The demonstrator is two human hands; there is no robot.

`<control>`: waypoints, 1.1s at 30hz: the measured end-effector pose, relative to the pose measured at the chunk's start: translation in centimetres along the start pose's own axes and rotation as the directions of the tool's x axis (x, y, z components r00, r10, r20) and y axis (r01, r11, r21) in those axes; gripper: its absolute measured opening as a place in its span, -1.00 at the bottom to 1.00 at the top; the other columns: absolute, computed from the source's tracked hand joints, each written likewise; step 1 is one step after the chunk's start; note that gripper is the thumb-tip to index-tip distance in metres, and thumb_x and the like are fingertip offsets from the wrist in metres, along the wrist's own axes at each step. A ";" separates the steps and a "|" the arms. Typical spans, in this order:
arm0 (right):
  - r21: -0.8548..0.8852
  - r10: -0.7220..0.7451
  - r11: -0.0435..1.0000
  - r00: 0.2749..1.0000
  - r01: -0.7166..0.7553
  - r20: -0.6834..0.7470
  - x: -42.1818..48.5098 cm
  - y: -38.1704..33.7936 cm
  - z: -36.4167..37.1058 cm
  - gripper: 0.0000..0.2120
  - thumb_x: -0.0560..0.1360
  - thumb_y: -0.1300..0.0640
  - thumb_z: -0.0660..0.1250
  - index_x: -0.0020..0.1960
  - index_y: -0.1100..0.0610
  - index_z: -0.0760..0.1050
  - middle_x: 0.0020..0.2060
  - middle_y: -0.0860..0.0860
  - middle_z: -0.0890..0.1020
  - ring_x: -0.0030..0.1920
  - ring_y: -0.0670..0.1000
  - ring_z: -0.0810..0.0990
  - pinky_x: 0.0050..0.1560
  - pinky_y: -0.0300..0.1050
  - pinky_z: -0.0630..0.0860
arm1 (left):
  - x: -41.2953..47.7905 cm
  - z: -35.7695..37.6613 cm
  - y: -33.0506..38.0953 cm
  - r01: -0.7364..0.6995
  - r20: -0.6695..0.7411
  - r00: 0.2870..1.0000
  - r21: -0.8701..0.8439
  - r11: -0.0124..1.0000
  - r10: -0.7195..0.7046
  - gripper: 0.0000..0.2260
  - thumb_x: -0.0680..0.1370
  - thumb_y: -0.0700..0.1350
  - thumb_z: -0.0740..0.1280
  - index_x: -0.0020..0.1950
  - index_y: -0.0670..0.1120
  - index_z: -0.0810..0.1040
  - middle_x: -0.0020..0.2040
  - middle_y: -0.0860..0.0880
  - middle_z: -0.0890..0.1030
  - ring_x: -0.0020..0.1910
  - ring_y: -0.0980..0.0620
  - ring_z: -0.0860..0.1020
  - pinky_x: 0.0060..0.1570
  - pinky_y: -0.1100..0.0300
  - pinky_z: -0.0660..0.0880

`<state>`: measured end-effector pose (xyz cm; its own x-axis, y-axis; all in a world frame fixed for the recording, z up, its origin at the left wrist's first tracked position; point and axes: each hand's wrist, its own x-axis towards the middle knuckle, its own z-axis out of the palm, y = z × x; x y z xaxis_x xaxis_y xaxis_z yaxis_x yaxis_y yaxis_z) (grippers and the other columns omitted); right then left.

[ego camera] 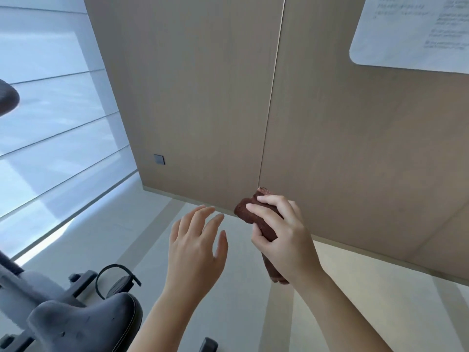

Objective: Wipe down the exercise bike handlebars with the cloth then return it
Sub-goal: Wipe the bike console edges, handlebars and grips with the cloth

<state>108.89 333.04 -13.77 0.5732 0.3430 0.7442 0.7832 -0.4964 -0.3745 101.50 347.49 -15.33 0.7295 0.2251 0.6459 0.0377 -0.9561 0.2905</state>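
Observation:
My right hand [281,237] is closed around a bunched brown cloth [247,212], held up in front of the wooden wall. The cloth's ends stick out above and below my fist. My left hand [196,247] hovers just left of it, fingers spread, holding nothing and not touching the cloth. The grey exercise bike [33,295] fills the lower left, with its dark saddle [86,323] nearest me and a pedal with a strap [119,280] beyond. A dark rounded end [7,100] at the left edge may be a handlebar grip; the rest of the handlebars are out of view.
A wood-panelled wall [203,97] stands ahead with a small dark switch plate [159,159]. A white notice sheet [416,31] hangs at the upper right. Window blinds [55,138] run along the left. The floor [228,313] is pale.

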 end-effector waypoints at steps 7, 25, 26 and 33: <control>0.097 -0.115 0.989 0.992 0.109 0.053 8.3 3.9 7.7 -0.73 0.35 0.25 0.34 0.04 0.14 0.61 0.01 0.07 0.60 -0.01 0.11 0.54 0.05 -0.19 0.46 | 7.3 4.5 -4.9 0.107 -0.093 0.990 0.056 0.993 -0.101 -0.79 0.39 -0.23 0.42 0.02 -0.16 0.60 0.05 -0.12 0.61 0.08 -0.17 0.54 0.03 -0.01 0.41; 0.640 -0.503 0.702 0.854 0.313 0.133 26.2 -0.2 32.2 -0.70 0.35 0.24 0.35 0.08 0.12 0.59 0.05 0.05 0.59 0.04 0.09 0.54 0.09 -0.14 0.51 | 17.4 3.7 -22.8 0.532 -0.424 0.826 0.369 0.762 -0.372 -0.69 0.48 -0.08 0.17 0.06 -0.18 0.60 0.08 -0.15 0.61 0.12 -0.18 0.52 0.12 -0.06 0.39; 0.666 -0.517 0.678 0.846 0.312 0.130 27.1 -0.3 33.4 -0.70 0.35 0.24 0.35 0.08 0.12 0.59 0.05 0.04 0.59 0.05 0.08 0.54 0.11 -0.18 0.49 | 18.1 3.7 -23.7 0.555 -0.453 0.809 0.381 0.739 -0.374 -0.69 0.47 -0.08 0.17 0.06 -0.18 0.60 0.08 -0.15 0.60 0.12 -0.18 0.52 0.13 -0.05 0.38; 0.794 -0.621 0.519 0.778 0.316 0.096 34.2 -1.1 40.8 -0.70 0.33 0.25 0.36 0.06 0.13 0.60 0.04 0.03 0.59 0.04 0.06 0.54 0.15 -0.36 0.35 | 23.7 3.3 -28.4 0.712 -0.630 0.675 0.419 0.564 -0.384 -0.69 0.47 -0.09 0.17 0.06 -0.21 0.59 0.09 -0.16 0.60 0.12 -0.19 0.52 0.10 -0.07 0.41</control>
<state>137.41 377.85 -10.49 -0.0171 0.6517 0.7583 0.7794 0.4838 -0.3981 120.02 379.34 -10.59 0.0481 0.6373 0.7692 0.8266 -0.4577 0.3275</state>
